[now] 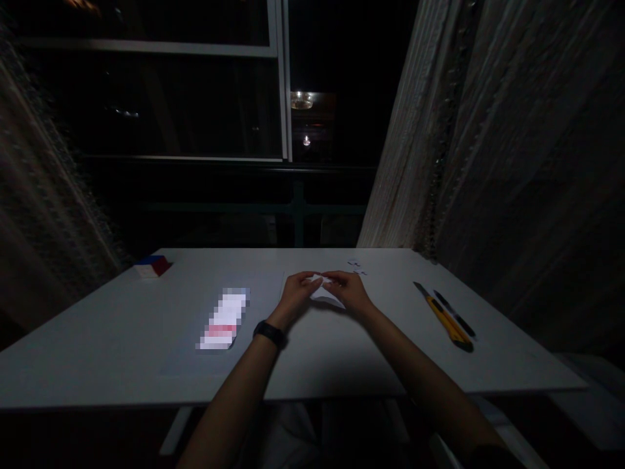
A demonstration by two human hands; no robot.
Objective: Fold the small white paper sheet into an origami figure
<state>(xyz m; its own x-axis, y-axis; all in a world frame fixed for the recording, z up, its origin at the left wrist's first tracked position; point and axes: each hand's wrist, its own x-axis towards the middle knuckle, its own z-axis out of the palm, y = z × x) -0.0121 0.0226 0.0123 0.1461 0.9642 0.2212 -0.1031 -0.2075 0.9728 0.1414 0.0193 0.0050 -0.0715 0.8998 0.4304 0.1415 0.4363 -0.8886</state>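
Over the middle of the white table (342, 365), a small piece of white paper (328, 296) is pinched between my two hands. My left hand (297, 291), with a dark band on its wrist, grips the left side of the paper with thumb and fingers. On the other side my right hand (350, 290) has its thumb and fingers closed on the paper too. The thumbs almost meet at the paper's upper edge. A fold or crease seems to run through the sheet, but dim light and the fingers hide its full shape.
A lit phone (224, 319), its screen pixelated, lies left of my hands. Farther left is a colored cube (152, 266). On the right lie a yellow utility knife (446, 319) and a dark pen (454, 312). Small marked paper bits (357, 266) are behind my right hand.
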